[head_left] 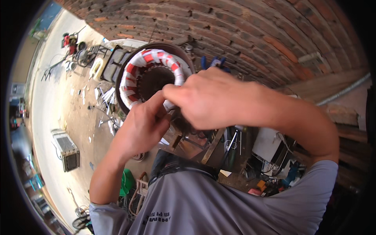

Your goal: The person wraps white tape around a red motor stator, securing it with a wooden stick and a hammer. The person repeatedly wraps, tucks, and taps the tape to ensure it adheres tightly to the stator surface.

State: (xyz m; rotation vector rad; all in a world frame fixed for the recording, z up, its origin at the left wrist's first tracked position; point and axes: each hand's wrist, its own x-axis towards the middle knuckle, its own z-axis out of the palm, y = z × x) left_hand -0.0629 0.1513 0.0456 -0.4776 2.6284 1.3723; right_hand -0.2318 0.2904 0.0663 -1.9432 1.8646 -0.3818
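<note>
In front of me stands a motor stator with a dark round housing (118, 92). Its ring-shaped winding (131, 83) is wrapped in white tape, with red bands showing between the turns. Both hands meet at the near right side of this ring. My left hand (140, 127) is closed, thumb and forefinger pinched close to the ring's near edge. Coming across from the right, my right hand (207, 98) is also closed, its fingers bent down over the winding. Whatever the fingertips grip is hidden between them and too small to name.
A brick wall (235, 31) rises beyond the stator. Blue-handled pliers (214, 62) lie right of it. Hand tools (231, 147) and a white metal box (268, 145) sit at the right. On the ground at left are paper scraps (107, 96) and a boxy metal appliance (65, 149).
</note>
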